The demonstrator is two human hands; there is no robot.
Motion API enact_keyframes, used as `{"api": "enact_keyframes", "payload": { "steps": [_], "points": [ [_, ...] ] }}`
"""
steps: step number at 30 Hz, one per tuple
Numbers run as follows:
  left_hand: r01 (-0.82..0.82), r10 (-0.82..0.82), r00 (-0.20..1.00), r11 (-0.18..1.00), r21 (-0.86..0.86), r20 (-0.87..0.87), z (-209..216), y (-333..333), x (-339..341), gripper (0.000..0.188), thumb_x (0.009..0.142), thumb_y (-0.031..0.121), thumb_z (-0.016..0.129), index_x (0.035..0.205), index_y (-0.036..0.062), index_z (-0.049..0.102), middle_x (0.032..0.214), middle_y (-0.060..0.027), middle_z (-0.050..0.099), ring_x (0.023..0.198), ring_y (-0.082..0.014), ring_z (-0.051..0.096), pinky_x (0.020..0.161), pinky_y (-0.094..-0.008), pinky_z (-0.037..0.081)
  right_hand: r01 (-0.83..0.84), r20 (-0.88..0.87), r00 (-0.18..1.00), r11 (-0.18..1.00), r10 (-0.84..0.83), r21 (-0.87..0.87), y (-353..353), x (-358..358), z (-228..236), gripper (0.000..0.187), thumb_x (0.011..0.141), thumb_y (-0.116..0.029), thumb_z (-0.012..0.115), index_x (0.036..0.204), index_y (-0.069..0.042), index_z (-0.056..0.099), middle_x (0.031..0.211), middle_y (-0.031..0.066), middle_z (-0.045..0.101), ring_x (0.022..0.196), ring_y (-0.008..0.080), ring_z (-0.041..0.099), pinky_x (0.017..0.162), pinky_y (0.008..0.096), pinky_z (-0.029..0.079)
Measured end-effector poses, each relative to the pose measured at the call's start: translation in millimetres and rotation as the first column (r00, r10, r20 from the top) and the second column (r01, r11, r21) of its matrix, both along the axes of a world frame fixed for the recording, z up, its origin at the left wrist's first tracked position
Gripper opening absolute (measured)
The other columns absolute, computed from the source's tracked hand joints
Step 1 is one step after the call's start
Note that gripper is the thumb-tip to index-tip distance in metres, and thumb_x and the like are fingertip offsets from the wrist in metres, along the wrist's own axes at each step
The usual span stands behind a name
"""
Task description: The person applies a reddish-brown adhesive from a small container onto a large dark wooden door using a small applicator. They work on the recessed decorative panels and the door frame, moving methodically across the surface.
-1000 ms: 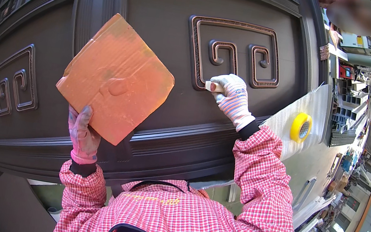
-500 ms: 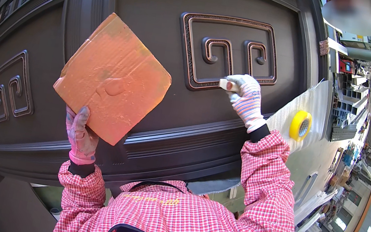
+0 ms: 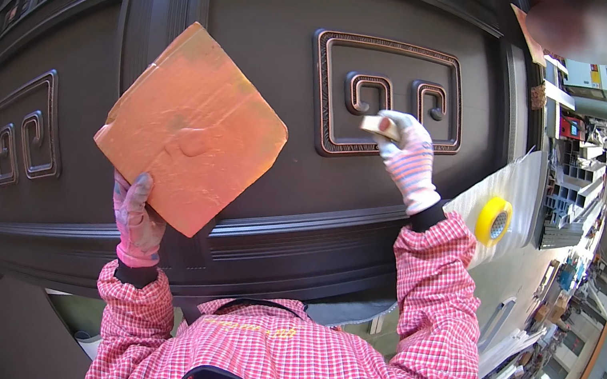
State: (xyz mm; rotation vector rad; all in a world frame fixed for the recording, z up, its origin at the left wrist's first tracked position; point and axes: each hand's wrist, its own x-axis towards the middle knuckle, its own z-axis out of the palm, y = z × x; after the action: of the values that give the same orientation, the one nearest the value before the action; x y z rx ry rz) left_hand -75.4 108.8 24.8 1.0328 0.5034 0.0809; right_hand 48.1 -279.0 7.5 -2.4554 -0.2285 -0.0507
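My left hand (image 3: 137, 224), in a stained glove, grips the lower left edge of a square cardboard piece (image 3: 203, 139). Its face is coated in orange, with a thick wet-looking smear near the middle. A small pale block with a reddish spot (image 3: 381, 128) is pinched in my right hand (image 3: 413, 167), which wears a striped glove. The block is in front of the lower part of a raised scroll moulding (image 3: 458, 111) on a dark panel. The moulding has coppery edges. Whether the block touches it I cannot tell.
A yellow tape roll (image 3: 493, 220) rests on white sheeting (image 3: 520, 183) at the right. Another scroll moulding (image 3: 57, 138) is on the left panel. Metal profiles (image 3: 564, 207) are stacked farther right. A blurred person's head (image 3: 591, 31) shows at the top right.
My right hand has moved slightly up over the moulding, with the block more tilted. The left hand still holds the cardboard, nearly unmoved. The whole view has shifted a little.
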Motion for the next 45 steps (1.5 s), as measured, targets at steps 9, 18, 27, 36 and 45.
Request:
{"api": "enact_keyframes", "payload": {
  "steps": [9,18,27,36,45],
  "points": [
    [-0.046,0.046,0.999,0.999,-0.013,0.021,-1.7,0.0,-1.2,0.069,0.088,0.016,0.065,0.149,0.0071,0.033,0.14,-0.0113,0.049,0.125,-0.0242,0.052,0.104,-0.0401,0.045,-0.028,-0.071,0.997,1.0,0.028,-0.007,59.6,80.0,-24.7,0.021,0.077,-0.01,0.073,0.098,-0.016,0.07,0.095,0.0111,0.071,0.089,0.0334,0.067,0.082,0.04,0.053],
    [-0.077,0.077,0.997,0.997,-0.016,-0.003,-5.9,6.1,-0.8,0.07,0.088,0.016,0.065,0.15,0.0074,0.033,0.14,-0.0107,0.049,0.125,-0.0239,0.053,0.104,-0.0402,0.046,-0.103,-0.088,0.992,0.985,0.091,-0.14,68.3,97.8,-24.8,0.022,0.077,-0.009,0.07,0.098,-0.016,0.071,0.096,0.0126,0.071,0.092,0.0341,0.067,0.085,0.0403,0.053],
    [-0.071,0.071,0.997,0.997,-0.034,0.006,-4.5,6.7,3.6,0.068,0.089,0.015,0.064,0.149,0.007,0.034,0.14,-0.0116,0.049,0.126,-0.0246,0.053,0.105,-0.041,0.046,-0.098,-0.177,0.978,0.993,0.109,0.068,54.8,78.4,-23.9,0.023,0.074,-0.004,0.071,0.095,-0.013,0.07,0.093,0.0121,0.071,0.089,0.0313,0.068,0.083,0.0384,0.053],
    [-0.075,0.076,0.997,0.997,-0.004,0.025,-6.1,7.6,-1.3,0.069,0.089,0.017,0.064,0.15,0.0067,0.033,0.14,-0.0122,0.049,0.126,-0.0253,0.052,0.105,-0.0411,0.046,-0.212,-0.199,0.962,0.972,0.188,-0.105,57.8,57.7,-14.3,0.023,0.075,-0.006,0.071,0.096,-0.015,0.07,0.091,0.0115,0.069,0.088,0.033,0.067,0.081,0.0387,0.053],
    [-0.076,0.077,0.997,0.997,-0.015,0.031,-4.9,4.7,-5.2,0.068,0.089,0.016,0.064,0.149,0.0066,0.033,0.139,-0.0122,0.05,0.124,-0.0247,0.054,0.103,-0.0406,0.047,-0.253,-0.27,0.939,0.96,0.214,-0.117,52.3,18.9,-1.5,0.023,0.073,-0.005,0.072,0.093,-0.014,0.07,0.091,0.01,0.07,0.09,0.0327,0.066,0.082,0.0399,0.053]
  ]
}}
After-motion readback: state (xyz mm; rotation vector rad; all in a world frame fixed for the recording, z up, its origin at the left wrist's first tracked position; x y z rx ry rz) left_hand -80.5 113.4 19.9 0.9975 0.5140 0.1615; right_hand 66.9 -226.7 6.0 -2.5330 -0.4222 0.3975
